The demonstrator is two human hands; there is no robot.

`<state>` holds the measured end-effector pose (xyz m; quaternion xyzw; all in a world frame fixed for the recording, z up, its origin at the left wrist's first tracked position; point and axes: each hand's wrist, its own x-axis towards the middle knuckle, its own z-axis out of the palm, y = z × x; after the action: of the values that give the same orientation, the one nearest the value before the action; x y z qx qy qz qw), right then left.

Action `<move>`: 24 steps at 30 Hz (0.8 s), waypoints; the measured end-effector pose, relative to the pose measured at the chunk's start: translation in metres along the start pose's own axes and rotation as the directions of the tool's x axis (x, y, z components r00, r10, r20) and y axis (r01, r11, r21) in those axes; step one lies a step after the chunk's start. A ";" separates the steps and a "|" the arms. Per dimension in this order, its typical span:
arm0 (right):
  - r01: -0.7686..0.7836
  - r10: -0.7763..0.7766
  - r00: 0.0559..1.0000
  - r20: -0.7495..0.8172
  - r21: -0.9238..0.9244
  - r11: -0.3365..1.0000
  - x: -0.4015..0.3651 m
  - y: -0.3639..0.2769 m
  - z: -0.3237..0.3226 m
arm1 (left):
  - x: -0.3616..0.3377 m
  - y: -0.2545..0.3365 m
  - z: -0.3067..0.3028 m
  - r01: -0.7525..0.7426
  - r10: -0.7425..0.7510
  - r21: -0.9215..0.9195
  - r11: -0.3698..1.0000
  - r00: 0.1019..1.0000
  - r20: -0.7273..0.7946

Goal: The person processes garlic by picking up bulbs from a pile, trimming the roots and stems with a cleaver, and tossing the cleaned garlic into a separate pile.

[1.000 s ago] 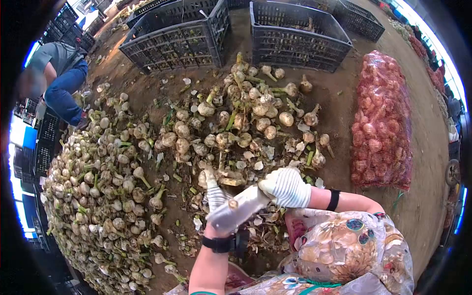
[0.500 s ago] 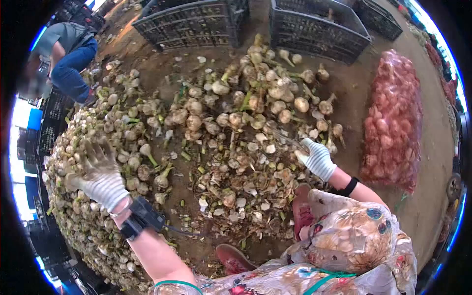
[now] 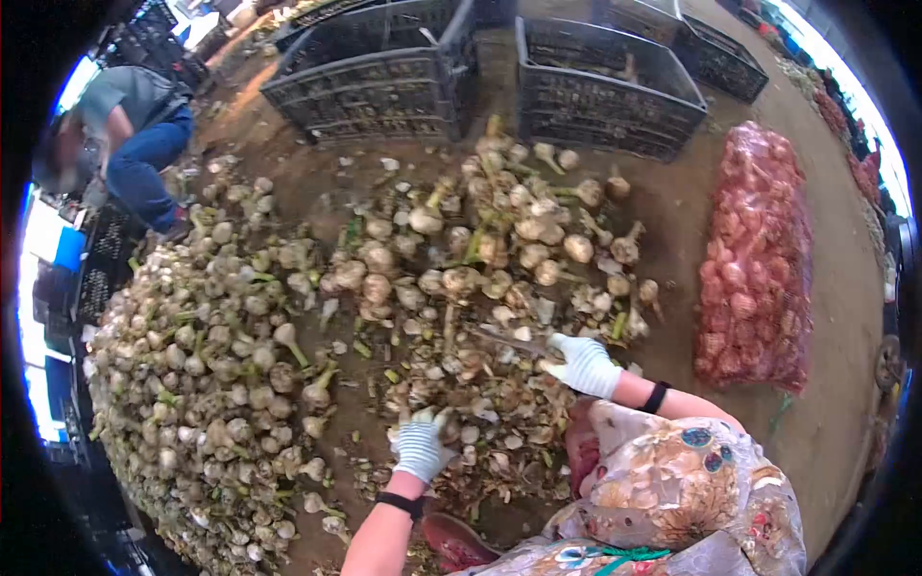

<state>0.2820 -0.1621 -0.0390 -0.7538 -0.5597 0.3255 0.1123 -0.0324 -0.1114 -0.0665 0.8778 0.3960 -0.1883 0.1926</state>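
My left hand (image 3: 421, 446), in a white striped glove, is over the near part of the trimmings pile (image 3: 499, 437) of cut stems and skins. Its fingers are apart and slightly bent, and I see nothing held in them. My right hand (image 3: 586, 366), also gloved, is closed around a pair of shears (image 3: 511, 341), whose blades point left over the trimmings. Just beyond the blades lie loose garlic bulbs (image 3: 533, 230), some with green stems. To the left spreads a large heap of garlic (image 3: 202, 374).
Black plastic crates (image 3: 375, 101) stand at the back, another crate (image 3: 615, 106) to their right. A red mesh sack of garlic (image 3: 754, 269) is at the right. A person (image 3: 144, 144) bends at the far left. My shoe (image 3: 456, 542) is near the trimmings.
My left hand has moved right and nearer, from the garlic heap to the trimmings. My right hand and the shears have shifted left and lower. The view has tilted slightly up.
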 end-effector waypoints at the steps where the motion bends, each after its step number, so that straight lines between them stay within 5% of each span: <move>1: 0.014 -0.015 1.000 0.008 0.046 0.999 0.003 0.002 0.003 | 0.011 -0.024 0.036 0.043 -0.043 -0.329 0.943 0.999 0.005; 2: 0.014 -0.015 1.000 0.014 0.081 0.997 0.006 0.007 0.004 | 0.028 -0.041 0.073 0.062 -0.066 -0.628 0.776 0.998 0.017; 4: 0.016 -0.010 0.999 -0.047 0.113 0.994 0.008 0.005 0.005 | 0.032 -0.026 0.026 0.029 -0.303 -0.960 0.277 0.951 -0.059; 6: 0.175 -0.135 0.978 -0.157 0.281 0.944 0.013 0.003 0.011 | 0.027 -0.017 -0.027 -0.212 -0.290 -0.964 -0.160 0.944 -0.160; 7: 0.037 -0.036 0.999 -0.010 0.284 0.958 0.007 -0.026 -0.015 | 0.032 -0.016 -0.036 -0.292 -0.167 -0.909 -0.298 0.953 -0.252; 8: 0.146 -0.133 0.989 -0.069 0.249 0.957 0.008 -0.031 -0.017 | 0.034 -0.013 -0.042 -0.336 -0.050 -0.834 -0.438 0.935 -0.351; 10: 0.414 -0.366 0.908 -0.202 0.312 0.855 0.008 -0.041 -0.019 | 0.025 0.003 -0.064 -0.173 0.005 -0.940 -0.294 0.983 -0.183; 11: 0.462 -0.435 0.887 -0.157 0.285 0.840 0.002 -0.048 -0.030 | 0.029 0.009 -0.064 -0.326 -0.025 -0.934 -0.149 0.945 -0.326; 12: 0.664 -0.601 0.740 -0.303 0.183 0.725 0.002 -0.062 -0.040 | 0.033 0.016 -0.059 -0.470 -0.035 -0.883 -0.008 0.882 -0.469; 13: 0.698 -0.652 0.707 -0.273 0.121 0.706 -0.002 -0.068 -0.047 | 0.041 0.018 -0.045 -0.161 0.098 -0.768 -0.620 0.955 -0.279; 14: 0.731 -0.702 0.672 -0.234 0.059 0.680 -0.004 -0.073 -0.053 | 0.050 0.019 -0.030 0.198 0.225 -0.267 -0.943 0.972 -0.073; 15: 0.726 -0.711 0.680 -0.180 0.029 0.688 -0.006 -0.078 -0.058 | 0.034 0.029 -0.047 0.146 0.252 -0.342 -0.928 0.923 -0.290; 17: 0.695 -0.690 0.711 -0.136 -0.014 0.719 -0.009 -0.082 -0.060 | 0.016 0.039 -0.060 0.091 0.298 -0.407 -0.909 0.825 -0.480; 21: 0.703 -0.705 0.707 -0.060 -0.053 0.710 -0.012 -0.075 -0.059 | 0.018 0.053 -0.070 0.151 0.371 -0.430 -0.890 0.787 -0.493; 24: 0.716 -0.720 0.687 -0.098 -0.081 0.693 -0.012 -0.069 -0.057 | 0.018 0.055 -0.060 0.089 0.340 -0.625 -0.775 0.893 -0.294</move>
<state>0.2622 -0.1381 0.0462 -0.4950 -0.8078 0.1988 0.2508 0.0312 -0.1045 -0.0137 0.1555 0.1004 0.2415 0.9526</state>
